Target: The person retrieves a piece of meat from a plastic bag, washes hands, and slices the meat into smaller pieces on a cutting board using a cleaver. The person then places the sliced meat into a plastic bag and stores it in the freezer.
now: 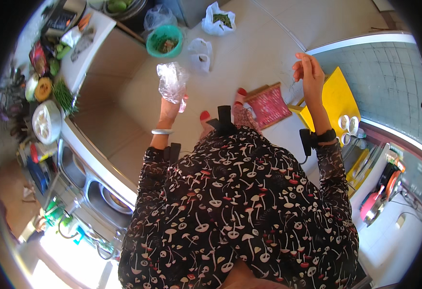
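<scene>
My left hand is raised in front of me on the left, with a bangle at the wrist. It holds a crumpled clear plastic bag, which hides most of the fingers. On the floor beyond that bag stands a green plastic basin with leafy greens and other scraps inside. Beside the basin lies a white plastic carrier bag. My right hand hangs in the air on the right, fingers loosely apart and nothing in them. Nearest to it is a yellow stool or small table.
On the left, a counter bears vegetables, including a cut gourd, beside a steel sink. A low stool with a pink woven seat stands near my feet. Another white bag holds greens. Pans are at right.
</scene>
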Demonstrator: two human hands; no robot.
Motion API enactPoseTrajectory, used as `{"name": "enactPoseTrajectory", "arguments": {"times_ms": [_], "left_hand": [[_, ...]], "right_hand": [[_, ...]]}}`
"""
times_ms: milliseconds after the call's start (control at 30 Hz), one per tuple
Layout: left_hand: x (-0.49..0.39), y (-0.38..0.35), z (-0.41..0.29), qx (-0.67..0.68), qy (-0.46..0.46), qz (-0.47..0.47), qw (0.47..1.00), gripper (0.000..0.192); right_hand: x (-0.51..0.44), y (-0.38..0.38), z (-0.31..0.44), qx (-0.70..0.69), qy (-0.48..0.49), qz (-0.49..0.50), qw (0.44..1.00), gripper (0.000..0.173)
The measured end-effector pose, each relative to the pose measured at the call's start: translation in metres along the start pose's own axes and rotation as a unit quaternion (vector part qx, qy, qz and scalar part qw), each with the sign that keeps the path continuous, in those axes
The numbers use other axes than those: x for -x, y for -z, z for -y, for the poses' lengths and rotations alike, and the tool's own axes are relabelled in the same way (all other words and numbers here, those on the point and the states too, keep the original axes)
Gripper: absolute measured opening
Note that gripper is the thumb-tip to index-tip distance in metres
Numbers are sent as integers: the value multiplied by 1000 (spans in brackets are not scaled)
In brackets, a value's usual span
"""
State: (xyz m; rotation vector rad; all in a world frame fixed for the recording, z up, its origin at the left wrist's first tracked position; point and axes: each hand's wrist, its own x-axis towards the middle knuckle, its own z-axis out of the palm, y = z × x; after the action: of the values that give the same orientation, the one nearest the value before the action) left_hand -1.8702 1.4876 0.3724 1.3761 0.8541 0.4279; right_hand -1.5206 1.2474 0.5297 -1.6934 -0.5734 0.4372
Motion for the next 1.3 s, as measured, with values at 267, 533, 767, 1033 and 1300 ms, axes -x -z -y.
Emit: {"name": "enactPoseTrajectory", "arguments": {"times_ms": [267,533,767,1033,1300], "left_hand": [[-153,-136,-77,-187,-294,267,898,31],[-264,-318,-144,-269,-141,424,853,40],[-381,-329,-163,-391,-269,311,823,35],[-538,-386,-195,-304,-279,377,829,31],[-671,-470,-280,-356,-389,363,769,28]], "right_hand": [[-52,8,-5,100,147,82,981,35],[-189,96,-21,164,57,183,968,31],[-287,207,-30,-12,-59,-220,974,14],[-424,137,-42,235,204,-12,950,18],[-562,168,-34,87,-82,-174,977,21]]}}
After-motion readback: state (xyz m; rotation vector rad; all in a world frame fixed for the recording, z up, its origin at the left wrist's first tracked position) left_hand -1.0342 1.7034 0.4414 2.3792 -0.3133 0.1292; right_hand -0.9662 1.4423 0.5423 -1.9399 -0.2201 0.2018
